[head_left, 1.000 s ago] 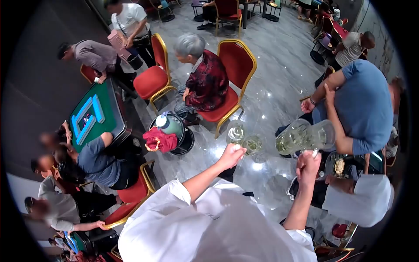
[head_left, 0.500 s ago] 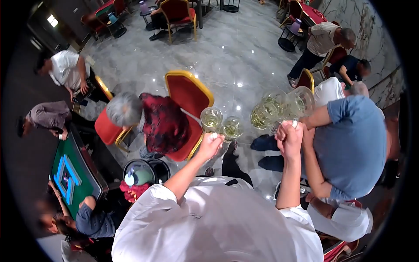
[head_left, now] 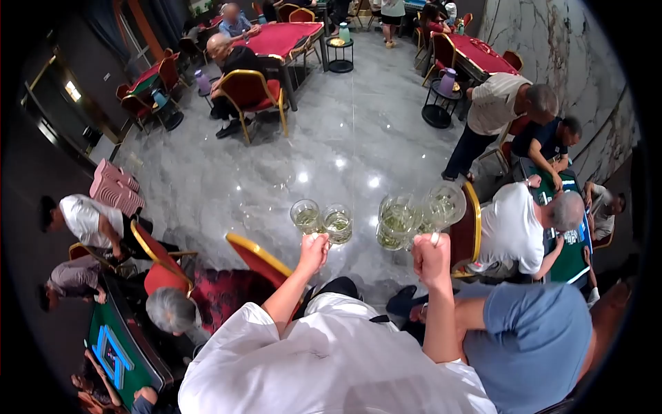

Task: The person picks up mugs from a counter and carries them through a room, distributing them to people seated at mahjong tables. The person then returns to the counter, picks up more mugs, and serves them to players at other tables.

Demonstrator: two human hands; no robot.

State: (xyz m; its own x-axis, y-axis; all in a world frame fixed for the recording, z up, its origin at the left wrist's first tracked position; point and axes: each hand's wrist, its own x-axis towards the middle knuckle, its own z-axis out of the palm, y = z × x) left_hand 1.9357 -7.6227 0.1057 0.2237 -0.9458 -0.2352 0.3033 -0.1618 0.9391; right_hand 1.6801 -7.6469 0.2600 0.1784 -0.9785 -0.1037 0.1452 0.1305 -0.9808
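Two clear glass mugs point(head_left: 304, 217) hang side by side from my left hand point(head_left: 314, 252), whose fingers are closed round their handles. Pale liquid and green tea leaves show inside. My right hand point(head_left: 432, 259) is closed too, gripping a cluster of several glass mugs point(head_left: 398, 219) that overlap one another. Leaves lie in the mugs on its left side; the outer mug point(head_left: 447, 202) on the right looks mostly clear. My fingers hide most of the handles. Both hands are out in front of my white shirt point(head_left: 324, 345), above the floor.
Grey marble floor point(head_left: 331, 152) stretches ahead. Close on my left are a red chair point(head_left: 258, 259) and a seated person in a patterned top point(head_left: 231, 293); on my right, a person in blue point(head_left: 538, 324). Mahjong tables point(head_left: 131, 352) stand at both sides, with red chairs point(head_left: 252, 96) farther off.
I have moved forward, past the red chair and the person in blue, which now sit lower in view. More of the room shows ahead. Both hands keep their mugs.
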